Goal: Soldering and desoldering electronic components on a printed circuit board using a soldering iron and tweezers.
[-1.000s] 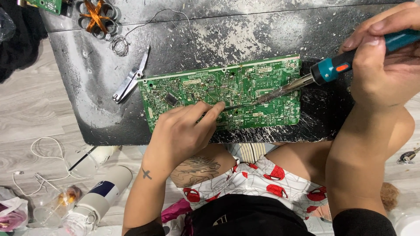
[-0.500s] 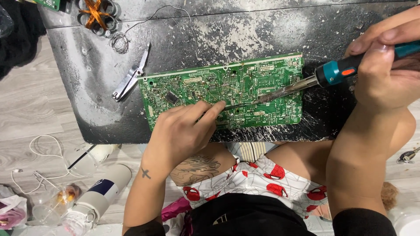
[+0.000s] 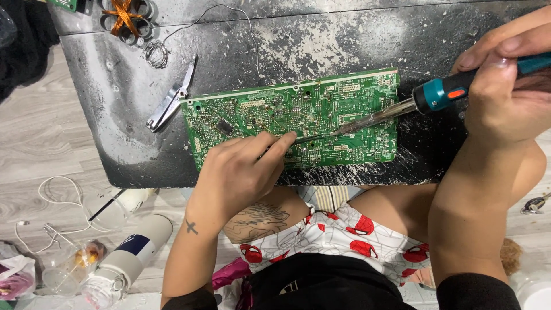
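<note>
The green circuit board (image 3: 298,117) is lying flat at the centre of the frame on a dark, white-spattered work board (image 3: 356,40), component side up.

The left hand (image 3: 241,172) is resting on the near edge of the circuit board, fingers curled, pinching a thin strand that looks like solder wire (image 3: 307,139) and pointing it toward the board's middle.

The right hand (image 3: 505,92), at the upper right of the frame, is gripping the teal-handled soldering iron (image 3: 402,107) in a closed pen-like hold; the metal tip is meeting the end of the wire on the circuit board.

Handling judgement: the circuit board appears light, stiff and thin, with fragile small parts on its face. It is best taken by its bare edges or corners, never by the components. The soldering iron should be held by its handle only.

Metal snips (image 3: 172,97) are lying just beside the circuit board's upper left corner. A copper wire coil (image 3: 127,14) is sitting at the upper left of the frame. A white spray can (image 3: 129,258) is lying on the floor at the lower left.
</note>
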